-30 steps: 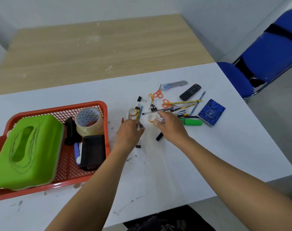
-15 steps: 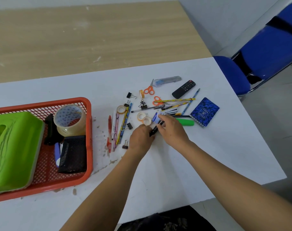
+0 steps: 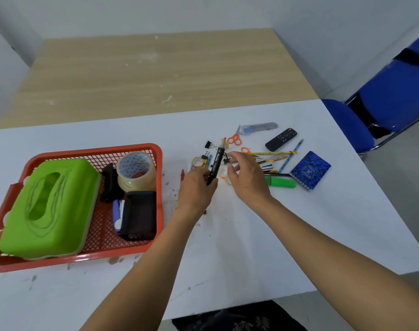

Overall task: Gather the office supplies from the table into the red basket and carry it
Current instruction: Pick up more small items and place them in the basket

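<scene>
The red basket (image 3: pixel 158 163) sits at the left of the white table (image 3: pixel 251 247). Inside it are a green tissue box (image 3: pixel 48 206), a big tape roll (image 3: pixel 135 170), a black stapler (image 3: pixel 110 183), a black mesh holder (image 3: pixel 139 215) and a blue-white item (image 3: pixel 117 212). My left hand (image 3: pixel 195 189) grips a black marker (image 3: pixel 216 163), raised and tilted above the table. My right hand (image 3: pixel 247 179) hovers just right of it, fingers apart and holding nothing, over small tape rolls. Loose pens, pencils, binder clips (image 3: pixel 209 145) and orange scissors (image 3: pixel 235 139) lie behind the hands.
To the right lie a green highlighter (image 3: pixel 281 182), a blue notebook (image 3: pixel 310 169), a black remote (image 3: pixel 280 139) and a utility knife (image 3: pixel 259 127). A wooden table (image 3: pixel 156 75) adjoins the far side. A blue chair (image 3: pixel 380 103) stands at the right.
My left hand has picked the black marker up off the table and holds it raised. My right hand has let go of it and opened. The view has shifted, showing more of the basket.
</scene>
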Demonstrator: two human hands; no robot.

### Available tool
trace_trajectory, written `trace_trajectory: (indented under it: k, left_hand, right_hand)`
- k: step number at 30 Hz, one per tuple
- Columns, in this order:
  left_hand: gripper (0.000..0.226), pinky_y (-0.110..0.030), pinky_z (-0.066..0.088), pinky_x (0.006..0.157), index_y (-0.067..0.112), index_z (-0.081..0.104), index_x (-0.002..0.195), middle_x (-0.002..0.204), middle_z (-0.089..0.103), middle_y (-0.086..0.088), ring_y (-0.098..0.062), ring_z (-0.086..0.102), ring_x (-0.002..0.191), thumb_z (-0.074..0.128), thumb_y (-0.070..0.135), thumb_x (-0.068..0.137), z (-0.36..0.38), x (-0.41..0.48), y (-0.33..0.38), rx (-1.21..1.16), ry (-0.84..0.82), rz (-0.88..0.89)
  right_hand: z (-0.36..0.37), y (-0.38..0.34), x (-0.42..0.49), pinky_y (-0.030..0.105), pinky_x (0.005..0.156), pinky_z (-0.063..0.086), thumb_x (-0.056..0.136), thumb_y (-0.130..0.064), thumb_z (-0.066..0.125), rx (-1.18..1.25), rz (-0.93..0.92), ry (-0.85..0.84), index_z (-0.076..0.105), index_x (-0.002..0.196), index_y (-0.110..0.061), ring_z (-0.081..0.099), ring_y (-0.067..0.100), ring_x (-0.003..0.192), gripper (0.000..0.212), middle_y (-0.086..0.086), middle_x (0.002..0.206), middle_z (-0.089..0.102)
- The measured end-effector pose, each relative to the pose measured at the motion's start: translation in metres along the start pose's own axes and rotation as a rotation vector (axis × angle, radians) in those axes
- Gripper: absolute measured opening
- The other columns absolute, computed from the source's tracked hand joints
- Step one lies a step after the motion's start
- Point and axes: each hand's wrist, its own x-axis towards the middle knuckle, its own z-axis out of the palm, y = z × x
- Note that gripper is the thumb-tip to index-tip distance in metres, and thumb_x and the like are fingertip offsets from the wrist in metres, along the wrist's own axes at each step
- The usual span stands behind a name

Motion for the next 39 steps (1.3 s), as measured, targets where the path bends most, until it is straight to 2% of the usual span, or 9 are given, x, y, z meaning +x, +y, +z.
trace_trajectory:
  k: [4,9,14,17,22,26,30,36,39]
  left_hand:
    - [0.015,-0.033,0.052,0.071,0.012,0.067,0.096,0.084,0.066,-0.001,-0.017,0.061,0.076,0.064,0.024,0.087,-0.039,-0.011,-0.017,-0.005,0.097,-0.023]
    - [0.011,-0.017,0.043,0.055,0.014,0.067,0.090,0.073,0.062,0.005,-0.007,0.057,0.064,0.064,0.024,0.088,-0.087,-0.032,-0.043,-0.001,0.208,0.001]
    - [0.016,-0.034,0.048,0.062,0.013,0.066,0.095,0.077,0.063,-0.002,-0.019,0.058,0.069,0.066,0.026,0.087,-0.124,-0.049,-0.077,0.071,0.297,-0.065]
    - [0.015,-0.039,0.049,0.065,0.013,0.064,0.093,0.077,0.061,-0.004,-0.023,0.056,0.072,0.066,0.026,0.086,-0.139,-0.060,-0.099,0.123,0.312,-0.114]
    - [0.016,-0.033,0.042,0.061,0.009,0.059,0.082,0.080,0.063,-0.007,-0.028,0.057,0.075,0.067,0.022,0.083,-0.151,-0.074,-0.134,0.241,0.172,-0.313]
    - [0.018,-0.033,0.040,0.061,0.005,0.060,0.087,0.085,0.062,-0.013,-0.033,0.059,0.082,0.067,0.020,0.083,-0.154,-0.074,-0.151,0.381,0.012,-0.385]
    - [0.005,-0.034,0.042,0.065,0.003,0.055,0.091,0.098,0.063,-0.018,-0.036,0.061,0.091,0.053,0.005,0.087,-0.154,-0.072,-0.157,0.543,-0.058,-0.362]
    - [0.021,-0.034,0.045,0.071,0.001,0.056,0.106,0.109,0.063,-0.017,-0.034,0.061,0.101,0.043,-0.001,0.090,-0.150,-0.067,-0.154,0.700,-0.120,-0.387]
    - [0.022,-0.035,0.042,0.069,0.002,0.057,0.106,0.109,0.063,-0.016,-0.035,0.061,0.101,0.043,0.000,0.089,-0.150,-0.065,-0.152,0.697,-0.110,-0.381]
  right_hand:
    - [0.019,-0.028,-0.008,0.041,0.087,0.047,0.093,-0.014,0.052,0.020,-0.061,-0.012,0.057,0.122,-0.011,0.060,0.024,0.093,0.029,0.008,0.114,0.060]
    - [0.049,-0.061,-0.021,0.037,0.087,0.049,0.096,-0.018,0.050,0.018,-0.107,-0.098,0.054,0.128,-0.010,0.060,0.023,0.100,0.033,0.008,0.118,0.059]
    - [0.077,-0.091,-0.032,0.036,0.095,0.045,0.099,-0.030,0.045,-0.041,-0.081,-0.264,0.042,0.141,-0.011,0.054,0.026,0.118,0.046,0.010,0.130,0.056]
    - [0.089,-0.104,-0.038,0.039,0.093,0.046,0.099,-0.033,0.044,-0.078,-0.077,-0.312,0.044,0.136,-0.008,0.055,0.029,0.115,0.044,0.013,0.127,0.058]
    - [0.105,-0.111,-0.043,0.036,0.074,0.047,0.099,-0.028,0.042,-0.148,-0.045,-0.366,0.045,0.119,-0.007,0.061,0.033,0.099,0.030,0.015,0.105,0.062]
    - [0.106,-0.116,-0.043,0.039,0.078,0.048,0.100,-0.024,0.039,-0.198,-0.029,-0.375,0.042,0.123,-0.004,0.061,0.032,0.099,0.030,0.017,0.107,0.063]
    - [0.106,-0.115,-0.044,0.040,0.081,0.049,0.100,-0.024,0.038,-0.187,-0.021,-0.382,0.042,0.125,-0.005,0.062,0.031,0.098,0.031,0.016,0.105,0.064]
    - [0.108,-0.118,-0.045,0.038,0.077,0.050,0.101,-0.023,0.037,-0.216,-0.013,-0.379,0.038,0.132,-0.004,0.062,0.030,0.098,0.036,0.016,0.108,0.063]
    - [0.108,-0.119,-0.044,0.037,0.079,0.049,0.101,-0.023,0.037,-0.218,-0.009,-0.381,0.034,0.136,-0.003,0.061,0.031,0.103,0.040,0.017,0.114,0.061]
